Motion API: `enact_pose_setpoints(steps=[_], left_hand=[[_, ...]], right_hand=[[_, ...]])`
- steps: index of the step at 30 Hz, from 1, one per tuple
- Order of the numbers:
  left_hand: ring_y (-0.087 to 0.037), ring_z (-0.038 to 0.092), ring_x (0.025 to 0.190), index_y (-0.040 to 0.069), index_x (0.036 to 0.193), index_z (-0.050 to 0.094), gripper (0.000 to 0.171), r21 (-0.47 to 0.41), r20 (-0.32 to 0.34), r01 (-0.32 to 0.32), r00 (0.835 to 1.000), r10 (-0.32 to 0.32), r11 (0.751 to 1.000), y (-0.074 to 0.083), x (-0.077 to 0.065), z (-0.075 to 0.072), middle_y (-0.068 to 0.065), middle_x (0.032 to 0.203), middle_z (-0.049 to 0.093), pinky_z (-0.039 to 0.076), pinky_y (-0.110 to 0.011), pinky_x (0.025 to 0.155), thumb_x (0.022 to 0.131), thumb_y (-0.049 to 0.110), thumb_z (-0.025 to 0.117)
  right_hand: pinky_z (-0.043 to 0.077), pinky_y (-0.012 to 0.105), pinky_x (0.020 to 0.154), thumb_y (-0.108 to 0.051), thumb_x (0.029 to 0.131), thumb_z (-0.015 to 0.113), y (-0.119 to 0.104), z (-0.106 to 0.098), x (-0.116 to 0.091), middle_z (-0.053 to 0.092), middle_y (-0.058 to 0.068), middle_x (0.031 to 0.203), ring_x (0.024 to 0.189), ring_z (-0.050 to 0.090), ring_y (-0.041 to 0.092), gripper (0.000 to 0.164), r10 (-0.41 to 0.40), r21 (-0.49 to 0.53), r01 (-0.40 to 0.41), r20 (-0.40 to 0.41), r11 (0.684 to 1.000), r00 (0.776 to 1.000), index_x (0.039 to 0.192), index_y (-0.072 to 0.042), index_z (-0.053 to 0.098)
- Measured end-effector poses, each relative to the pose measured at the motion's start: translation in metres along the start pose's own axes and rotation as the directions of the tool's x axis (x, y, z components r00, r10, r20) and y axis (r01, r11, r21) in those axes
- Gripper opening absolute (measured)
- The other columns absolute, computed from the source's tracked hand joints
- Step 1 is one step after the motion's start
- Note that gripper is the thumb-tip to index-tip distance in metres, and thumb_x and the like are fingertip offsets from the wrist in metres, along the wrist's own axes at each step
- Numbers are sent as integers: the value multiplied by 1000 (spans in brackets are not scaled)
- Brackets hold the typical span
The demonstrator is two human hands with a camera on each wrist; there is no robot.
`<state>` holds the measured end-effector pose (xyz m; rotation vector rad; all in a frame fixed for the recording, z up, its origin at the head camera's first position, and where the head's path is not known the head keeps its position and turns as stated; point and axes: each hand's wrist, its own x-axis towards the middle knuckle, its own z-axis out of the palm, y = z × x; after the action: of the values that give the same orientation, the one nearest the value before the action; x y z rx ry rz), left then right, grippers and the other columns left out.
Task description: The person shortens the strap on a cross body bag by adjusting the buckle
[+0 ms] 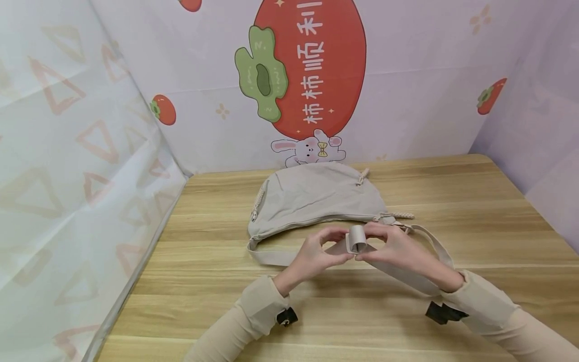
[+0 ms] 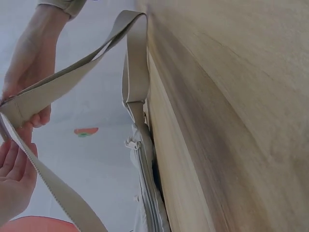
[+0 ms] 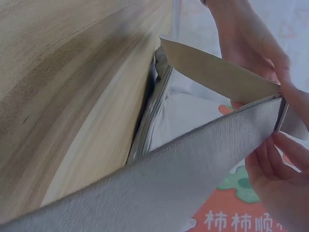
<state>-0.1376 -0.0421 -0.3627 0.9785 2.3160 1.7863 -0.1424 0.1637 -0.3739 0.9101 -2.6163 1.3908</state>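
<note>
A light grey-beige shoulder bag (image 1: 321, 196) lies on the wooden table, its curved zip edge facing me. Its wide strap (image 1: 402, 276) comes forward and up into both hands. A short loop of strap (image 1: 358, 237) stands up between the fingertips, beside a thin pale edge that looks like a strap slider (image 1: 348, 244). From the left side, my left hand (image 1: 318, 251) pinches the strap there between thumb and fingers. My right hand (image 1: 398, 249) pinches it from the other side. In the right wrist view, both hands meet at the strap's fold (image 3: 281, 113), raised off the table.
Braided zip pulls (image 1: 404, 215) hang at the bag's corners. The wooden table (image 1: 181, 301) reaches back to a printed cloth backdrop (image 1: 429, 100), with more cloth (image 1: 81, 176) along the left side. Small black devices (image 1: 287, 317) sit at both wrists.
</note>
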Motion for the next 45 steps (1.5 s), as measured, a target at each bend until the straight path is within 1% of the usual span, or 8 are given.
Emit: enact_pose_setpoints(steps=[6, 13, 18, 25, 32, 37, 41, 45], left_hand=[[-18, 56, 96, -8, 110, 53, 42, -112, -17, 75, 997, -77, 991, -1, 0, -2, -22, 104, 58, 43, -33, 87, 70, -8, 68], [-15, 56, 94, -10, 109, 52, 42, -205, -28, 79, 996, -87, 976, -3, 1, -3, -27, 103, 57, 42, -35, 88, 70, -12, 66], [-12, 56, 93, -10, 109, 52, 41, -239, -34, 90, 994, -101, 967, -6, 1, -3, -26, 104, 57, 42, -36, 89, 70, -12, 66], [-12, 56, 95, -7, 111, 52, 44, -266, -27, 107, 993, -118, 958, -24, 3, -2, -23, 107, 57, 42, -33, 89, 70, -10, 68], [-12, 56, 95, -6, 111, 52, 45, -279, -36, 105, 992, -120, 955, -25, 2, -3, -22, 106, 57, 42, -31, 89, 69, -9, 69], [-12, 56, 95, -8, 111, 51, 45, -287, -48, 112, 990, -132, 951, -24, 1, -3, -23, 106, 57, 42, -32, 89, 69, -13, 67], [-12, 56, 95, -9, 111, 51, 45, -295, -50, 114, 990, -135, 949, -25, 2, -4, -24, 107, 56, 42, -32, 89, 68, -14, 66], [-11, 56, 93, -9, 110, 51, 44, -291, -45, 104, 991, -123, 951, -25, 1, -5, -24, 105, 57, 42, -31, 88, 69, -13, 67]], right_hand=[[42, 20, 82, -14, 72, 73, 2, 1, -2, 63, -4, 98, 95, 51, 4, 31, -29, 3, 29, -32, 1000, 999, 101, -10, 64], [43, 22, 78, -22, 75, 71, -3, 0, -5, 62, -6, 103, 96, 51, 4, 33, 7, -49, -10, -59, 999, 998, 107, -13, 64], [42, 18, 76, -17, 74, 72, -6, 1, -6, 60, -7, 99, 91, 52, 6, 28, -48, -77, 40, -103, 996, 994, 100, -12, 65], [44, 16, 72, -7, 68, 75, -5, 1, -5, 61, -6, 93, 85, 56, 6, 31, -143, -100, 130, -140, 987, 980, 97, -10, 65], [46, 18, 71, 1, 65, 74, -3, 0, -3, 62, -3, 91, 83, 58, 7, 33, -196, -102, 183, -146, 978, 970, 95, -8, 64], [46, 20, 72, -1, 65, 75, -5, -1, -3, 60, -4, 87, 80, 56, 6, 31, -160, -94, 149, -120, 984, 980, 93, -9, 63], [46, 21, 72, -6, 72, 71, -4, -3, -1, 59, -2, 87, 79, 55, 4, 23, -70, 19, 71, -59, 997, 996, 93, -6, 61], [47, 20, 67, -6, 79, 65, -1, -5, -1, 61, 4, 85, 77, 56, 3, 12, 8, 104, -7, -14, 995, 1000, 90, -3, 62]])
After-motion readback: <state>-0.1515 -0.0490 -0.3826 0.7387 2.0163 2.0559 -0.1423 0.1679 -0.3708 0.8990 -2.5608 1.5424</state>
